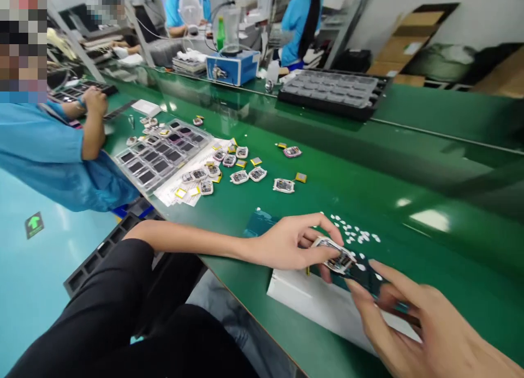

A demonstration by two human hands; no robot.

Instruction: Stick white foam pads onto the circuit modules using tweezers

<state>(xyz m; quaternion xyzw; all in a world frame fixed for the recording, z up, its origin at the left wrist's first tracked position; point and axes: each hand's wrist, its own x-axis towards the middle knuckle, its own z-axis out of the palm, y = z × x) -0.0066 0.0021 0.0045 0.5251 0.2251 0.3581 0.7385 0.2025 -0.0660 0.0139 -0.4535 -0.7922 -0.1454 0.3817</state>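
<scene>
While my left hand (pixel 286 244) pinches a small rectangular circuit module (pixel 338 258) between thumb and fingertips, tilting it up so its face shows, my right hand (pixel 413 318) reaches in with fingers spread, holding nothing, fingertips on a dark teal sheet (pixel 364 277) that lies over a white pad (pixel 323 307) on the green bench (pixel 409 165). Small white pieces (pixel 354 233) lie scattered just beyond the module. Further off, more modules (pixel 245 173) sit loose beside a clear tray (pixel 161 154), near a co-worker's blue sleeve (pixel 45 154)

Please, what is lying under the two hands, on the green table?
Under the left hand and right hand lie a white sheet and a dark blue sheet. The hands hide the middle of both.
</scene>
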